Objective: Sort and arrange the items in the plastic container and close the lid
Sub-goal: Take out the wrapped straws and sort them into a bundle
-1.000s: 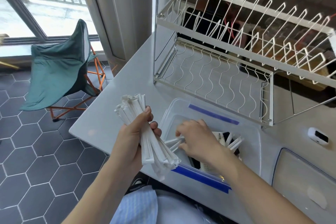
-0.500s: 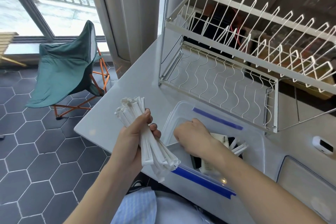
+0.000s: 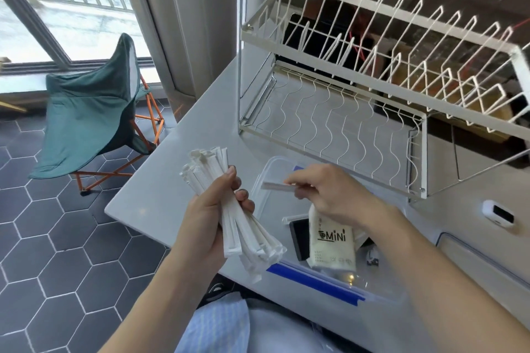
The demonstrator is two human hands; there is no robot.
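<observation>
A clear plastic container point(image 3: 381, 292) with blue clip edges sits on the grey counter in front of me. My left hand point(image 3: 209, 218) grips a thick bundle of white paper-wrapped sticks point(image 3: 229, 209), held left of the container. Above the container's left end, my right hand point(image 3: 329, 192) pinches one white wrapped stick point(image 3: 276, 186), pointing left toward the bundle. Inside the container lie a cream "MiNi" packet point(image 3: 332, 246), a black flat item point(image 3: 299, 238) and another small dark item, partly hidden by my right forearm.
A white two-tier wire dish rack point(image 3: 358, 89) stands just behind the container. The clear lid point(image 3: 484, 272) lies on the counter at right, with a small white device point(image 3: 497, 213) beyond it. A green folding chair point(image 3: 91, 112) stands on the tiled floor at left.
My right hand has come up out of the container with a single wrapped stick and moved it left toward the bundle. The left hand kept its grip on the bundle.
</observation>
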